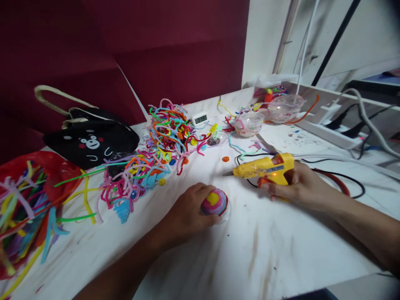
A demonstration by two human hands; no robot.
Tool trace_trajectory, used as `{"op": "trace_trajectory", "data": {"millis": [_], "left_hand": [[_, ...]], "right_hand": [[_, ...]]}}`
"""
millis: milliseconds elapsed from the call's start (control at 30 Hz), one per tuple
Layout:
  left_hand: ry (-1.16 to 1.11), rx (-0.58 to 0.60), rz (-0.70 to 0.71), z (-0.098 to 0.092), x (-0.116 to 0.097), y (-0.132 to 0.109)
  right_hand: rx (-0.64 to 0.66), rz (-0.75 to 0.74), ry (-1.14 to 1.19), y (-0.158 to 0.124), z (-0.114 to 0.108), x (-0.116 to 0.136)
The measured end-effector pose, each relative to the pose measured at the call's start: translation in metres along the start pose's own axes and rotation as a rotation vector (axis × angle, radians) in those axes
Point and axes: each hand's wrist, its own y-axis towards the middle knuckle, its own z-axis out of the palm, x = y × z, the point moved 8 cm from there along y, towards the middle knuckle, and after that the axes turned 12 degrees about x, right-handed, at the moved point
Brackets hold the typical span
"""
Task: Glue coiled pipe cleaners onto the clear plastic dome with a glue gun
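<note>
My left hand (193,208) is closed around a small dome (218,203) wound in coloured pipe cleaner, with a yellow centre and pink, purple and red rings. A clear rim shows beneath the dome, near the table top. In my right hand (296,185) is a yellow hot glue gun (265,168), gripped by its handle. Its metal nozzle points left, above and to the right of the dome, apart from it. An orange light glows on the gun's side. An orange disc (225,159) lies just beyond the nozzle.
Tangled pipe cleaners (170,125) spread across the left and back, beside a black bag (93,137) and a red plastic bag (59,166) of more strips. Behind are clear bowls (249,124) and a small digital clock (200,119). A power strip (339,133) and cables lie right.
</note>
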Motion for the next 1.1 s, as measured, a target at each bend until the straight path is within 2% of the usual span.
{"op": "trace_trajectory", "data": {"millis": [100,200,333,633,800,1000,1100], "left_hand": [[-0.033,-0.001,-0.02,-0.002,0.004,0.002],[-0.044,-0.027,-0.016,-0.006,0.009,0.004],[-0.101,-0.092,0.017,-0.012,0.015,0.006],[-0.26,-0.195,0.213,-0.011,0.024,0.009],[-0.234,-0.267,0.263,-0.013,0.023,0.006],[-0.197,-0.366,0.319,-0.016,0.021,0.003],[-0.235,-0.381,0.312,-0.015,0.023,0.003]], "right_hand": [[0.08,-0.003,0.033,0.0,0.005,-0.004],[0.097,0.018,0.054,0.0,0.005,-0.007],[0.067,0.009,0.099,0.0,0.002,-0.009],[0.024,0.018,0.047,-0.006,-0.001,-0.014],[-0.009,0.022,0.03,-0.009,-0.002,-0.014],[0.0,-0.107,-0.011,-0.012,-0.004,-0.009],[-0.018,-0.109,0.002,-0.013,-0.004,-0.01]]}}
